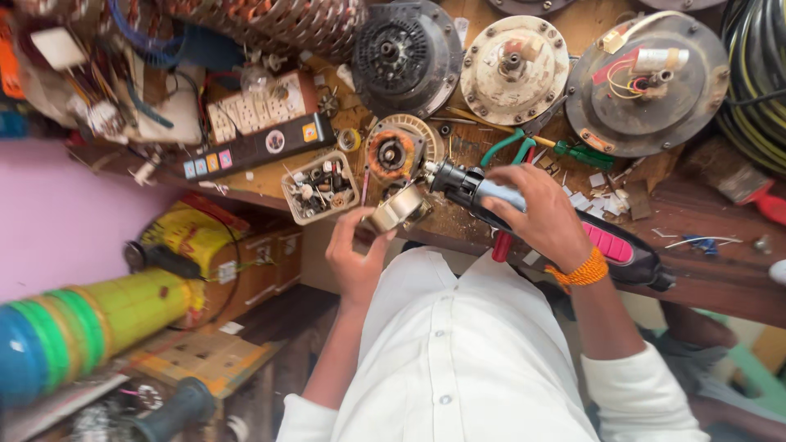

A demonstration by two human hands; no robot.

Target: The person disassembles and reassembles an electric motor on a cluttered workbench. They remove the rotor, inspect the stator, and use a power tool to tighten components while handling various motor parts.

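My left hand [357,258] grips a small round metal part [398,209] at the near edge of the wooden workbench [704,270]. My right hand [540,214] is wrapped around a black, grey and pink power tool [610,245]. The tool's black nose [446,175] points left at the metal part and nearly touches it. An orange thread band [583,272] circles my right wrist. Just behind the part lies a round motor winding with copper coils [391,153].
A small tray of screws and bits [318,187], a switchboard [255,112], green-handled pliers [512,145] and several round fan motor housings [513,67] crowd the bench. Black and yellow hose coils [757,74] sit far right. Yellow and green rolls [82,323] lie lower left.
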